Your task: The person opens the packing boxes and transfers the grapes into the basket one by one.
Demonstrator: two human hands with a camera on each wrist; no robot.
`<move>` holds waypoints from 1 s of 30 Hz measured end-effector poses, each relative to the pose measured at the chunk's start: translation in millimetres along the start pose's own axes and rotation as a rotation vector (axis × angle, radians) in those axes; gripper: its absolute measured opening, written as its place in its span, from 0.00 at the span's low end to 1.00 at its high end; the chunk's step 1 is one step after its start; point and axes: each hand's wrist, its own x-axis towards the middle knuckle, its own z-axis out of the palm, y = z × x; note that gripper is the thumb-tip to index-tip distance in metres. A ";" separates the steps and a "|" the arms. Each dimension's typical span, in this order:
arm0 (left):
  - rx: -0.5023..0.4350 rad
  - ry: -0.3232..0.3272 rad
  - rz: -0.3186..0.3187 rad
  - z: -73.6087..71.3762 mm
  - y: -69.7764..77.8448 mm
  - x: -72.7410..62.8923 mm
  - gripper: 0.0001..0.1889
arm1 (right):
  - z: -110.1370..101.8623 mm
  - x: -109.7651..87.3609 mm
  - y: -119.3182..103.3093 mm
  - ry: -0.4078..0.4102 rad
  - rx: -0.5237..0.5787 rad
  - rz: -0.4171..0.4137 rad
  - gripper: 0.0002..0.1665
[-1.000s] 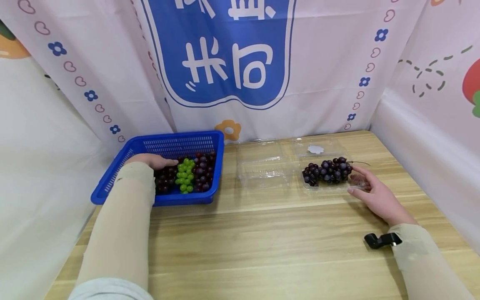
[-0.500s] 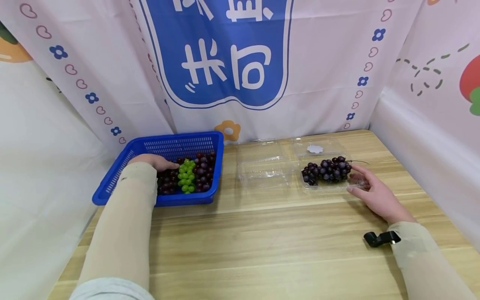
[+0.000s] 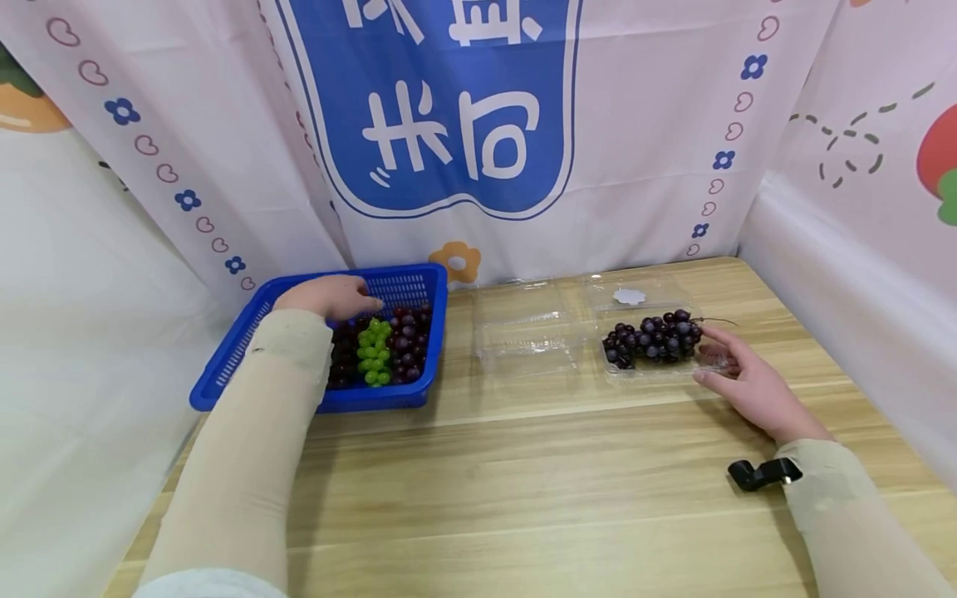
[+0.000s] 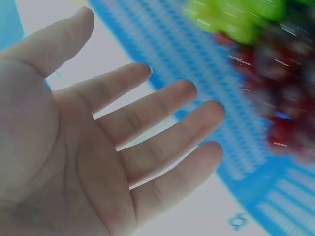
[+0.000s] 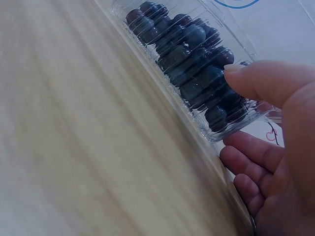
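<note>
My left hand (image 3: 321, 297) is over the blue plastic basket (image 3: 381, 399), palm bare and fingers extended in the left wrist view. Below and beside it lie a bunch of green grapes (image 3: 374, 353) and dark red grapes (image 3: 407, 342); the hand covers part of the basket's left side. On the right, my right hand (image 3: 758, 394) holds the end of a clear plastic box (image 5: 209, 132) between thumb and fingers. A bunch of dark purple grapes (image 3: 650, 339) fills that box, its thin stem poking out past the right end. Its lid lies folded back.
A second clear plastic box (image 3: 527, 357), lid raised back, stands between the basket and the grape-filled box. All rest on a wooden table (image 3: 508, 490) against a printed curtain (image 3: 643, 166). A black wrist mount (image 3: 763, 475) sticks out from the right sleeve.
My left hand has risen from among the grapes in the basket and shifted slightly right and back, carrying nothing. The right hand stays at the box's end.
</note>
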 end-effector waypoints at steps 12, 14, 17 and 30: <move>0.096 0.187 0.187 -9.9 89.6 -18.9 0.36 | -0.9 0.7 0.3 -0.010 0.008 0.006 0.48; 0.097 0.220 0.217 -7.2 103.0 -19.8 0.34 | -1.1 0.3 0.8 -0.011 0.004 0.007 0.48; 0.093 0.275 0.277 -3.1 122.0 -20.7 0.31 | -1.4 0.1 0.3 -0.012 0.003 0.012 0.48; 0.129 0.406 0.502 28.6 201.9 -8.4 0.27 | -0.6 0.4 1.7 -0.006 0.005 0.006 0.48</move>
